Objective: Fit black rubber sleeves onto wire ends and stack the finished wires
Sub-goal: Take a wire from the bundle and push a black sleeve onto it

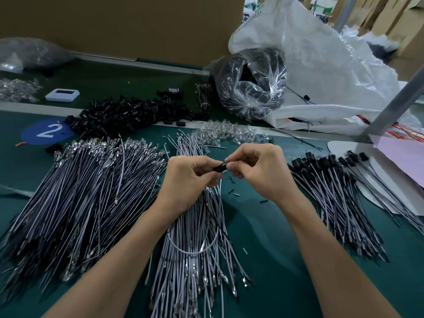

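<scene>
We pinch one black sleeve (219, 168), left hand (187, 180) and right hand (260, 173). Wires: left pile (91, 191), middle pile (195, 249) beneath, right pile (332, 198); sleeve heap (128, 115) beyond.

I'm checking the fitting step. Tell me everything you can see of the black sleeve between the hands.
The black sleeve is a small, dark, matte tube, rubbery in look, held roughly level above the middle wire bundle. The left hand pinches one end, the right hand the other, hiding much of it. Whether a wire is inside cannot be seen.
</scene>
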`<state>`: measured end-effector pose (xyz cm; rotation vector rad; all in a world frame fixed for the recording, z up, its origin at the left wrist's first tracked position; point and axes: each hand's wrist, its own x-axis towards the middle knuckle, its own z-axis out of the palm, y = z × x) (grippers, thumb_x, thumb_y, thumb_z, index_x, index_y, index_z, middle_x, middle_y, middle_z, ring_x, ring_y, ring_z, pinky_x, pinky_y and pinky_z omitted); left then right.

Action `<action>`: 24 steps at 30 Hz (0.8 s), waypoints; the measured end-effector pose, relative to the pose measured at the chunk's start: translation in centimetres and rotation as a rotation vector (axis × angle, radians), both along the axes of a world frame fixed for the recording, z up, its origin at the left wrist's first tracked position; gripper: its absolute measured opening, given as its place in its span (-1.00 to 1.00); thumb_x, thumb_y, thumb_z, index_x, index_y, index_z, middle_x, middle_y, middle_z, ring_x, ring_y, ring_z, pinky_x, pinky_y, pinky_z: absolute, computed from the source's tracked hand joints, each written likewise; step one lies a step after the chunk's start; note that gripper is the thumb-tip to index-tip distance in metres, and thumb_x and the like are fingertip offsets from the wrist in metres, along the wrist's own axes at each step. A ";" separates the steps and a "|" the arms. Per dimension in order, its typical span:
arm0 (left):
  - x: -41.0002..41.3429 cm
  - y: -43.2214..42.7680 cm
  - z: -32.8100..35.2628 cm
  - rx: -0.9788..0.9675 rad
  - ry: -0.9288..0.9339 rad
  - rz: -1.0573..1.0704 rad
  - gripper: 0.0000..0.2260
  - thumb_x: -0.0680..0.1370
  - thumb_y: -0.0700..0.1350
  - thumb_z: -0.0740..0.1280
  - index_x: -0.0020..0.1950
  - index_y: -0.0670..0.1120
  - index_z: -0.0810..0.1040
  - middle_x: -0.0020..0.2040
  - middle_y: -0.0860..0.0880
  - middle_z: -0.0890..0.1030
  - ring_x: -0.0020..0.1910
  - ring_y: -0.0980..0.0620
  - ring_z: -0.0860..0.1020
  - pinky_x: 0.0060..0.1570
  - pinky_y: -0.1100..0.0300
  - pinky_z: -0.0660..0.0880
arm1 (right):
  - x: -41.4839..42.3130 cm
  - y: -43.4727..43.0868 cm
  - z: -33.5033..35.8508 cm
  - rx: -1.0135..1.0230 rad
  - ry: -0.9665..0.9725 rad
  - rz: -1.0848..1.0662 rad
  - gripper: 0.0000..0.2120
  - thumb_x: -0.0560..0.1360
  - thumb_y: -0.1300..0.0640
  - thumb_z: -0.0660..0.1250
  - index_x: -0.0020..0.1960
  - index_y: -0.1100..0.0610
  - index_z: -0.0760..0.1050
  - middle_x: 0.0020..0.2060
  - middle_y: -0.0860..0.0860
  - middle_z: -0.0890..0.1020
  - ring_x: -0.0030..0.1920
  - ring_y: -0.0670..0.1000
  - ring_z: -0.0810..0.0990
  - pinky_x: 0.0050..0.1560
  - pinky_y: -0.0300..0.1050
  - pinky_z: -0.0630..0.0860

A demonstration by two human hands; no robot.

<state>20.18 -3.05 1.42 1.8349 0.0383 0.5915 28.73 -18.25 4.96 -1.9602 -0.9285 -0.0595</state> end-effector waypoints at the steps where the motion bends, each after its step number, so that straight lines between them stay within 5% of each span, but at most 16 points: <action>1: 0.0 0.0 0.0 0.008 -0.002 -0.004 -0.70 0.39 -0.38 0.50 -0.03 -0.02 0.67 -0.27 -0.07 0.71 -0.34 0.01 0.68 -0.19 0.12 0.66 | 0.0 0.0 0.0 0.008 0.019 0.006 -0.88 0.40 0.38 0.48 -0.19 0.19 0.67 -0.42 0.08 0.66 -0.41 0.06 0.63 -0.31 -0.01 0.61; 5: -0.2 -0.3 0.1 0.086 -0.056 0.017 -0.71 0.39 -0.38 0.51 0.01 -0.06 0.68 -0.29 -0.10 0.70 -0.35 -0.01 0.67 -0.23 0.05 0.64 | 0.3 -0.2 -0.2 0.077 0.221 0.036 -0.85 0.41 0.40 0.46 -0.21 0.18 0.65 -0.44 0.03 0.66 -0.43 -0.01 0.63 -0.36 -0.23 0.55; 12: -0.4 -0.1 0.1 0.121 -0.088 0.007 -0.72 0.37 -0.39 0.52 0.02 -0.14 0.68 -0.26 -0.05 0.70 -0.34 0.08 0.68 -0.23 0.20 0.65 | 0.1 -0.5 0.1 0.137 0.420 0.170 -0.83 0.36 0.45 0.46 -0.21 0.20 0.64 -0.42 0.07 0.66 -0.41 0.00 0.63 -0.32 -0.24 0.58; 19: -0.7 -0.6 0.3 0.231 -0.232 0.061 -0.74 0.39 -0.36 0.51 0.06 -0.23 0.68 -0.20 -0.01 0.69 -0.32 0.08 0.68 -0.28 0.11 0.64 | -0.4 -0.8 0.4 0.234 0.396 0.194 -0.80 0.34 0.46 0.47 -0.21 0.18 0.65 -0.43 0.05 0.66 -0.42 -0.01 0.61 -0.34 -0.24 0.57; 24: -0.6 -1.4 1.2 -0.030 -0.190 0.021 -0.72 0.40 -0.39 0.50 0.02 -0.10 0.65 -0.27 0.12 0.69 -0.34 0.13 0.68 -0.28 0.30 0.61 | -0.6 -0.4 0.8 0.318 0.394 0.198 -0.84 0.37 0.36 0.48 -0.13 0.15 0.65 -0.34 -0.01 0.68 -0.35 -0.11 0.60 -0.28 -0.31 0.53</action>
